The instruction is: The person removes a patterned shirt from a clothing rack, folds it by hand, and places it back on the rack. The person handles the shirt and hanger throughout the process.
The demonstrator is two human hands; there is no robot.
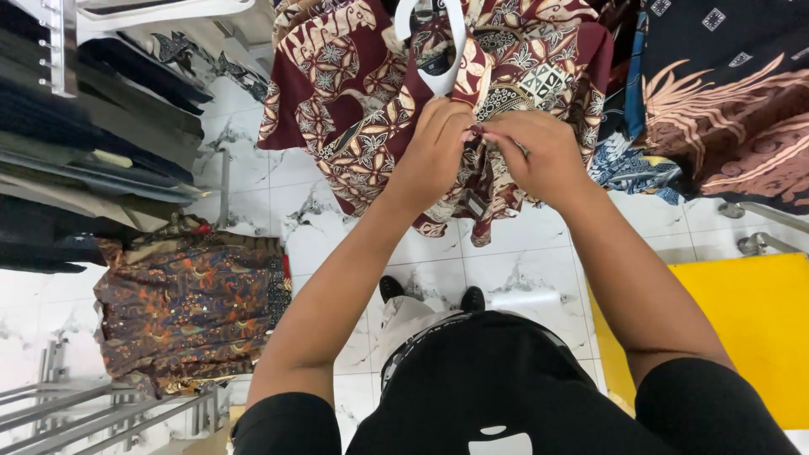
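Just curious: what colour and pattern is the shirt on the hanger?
Maroon shirt with cream and tan floral batik motifs, seen in the head view.

1. Floor (pixel 506 253): white marble-look tiles with grey veins.
2. Folded batik cloth (pixel 190 307), brown with a multicolour pattern, lies flat on the floor at left.
3. Yellow mat (pixel 750 329) lies on the floor at right.
4. Black shoes (pixel 430 293) stand on the floor, centre.
5. Metal rack (pixel 93 413) stands at lower left.
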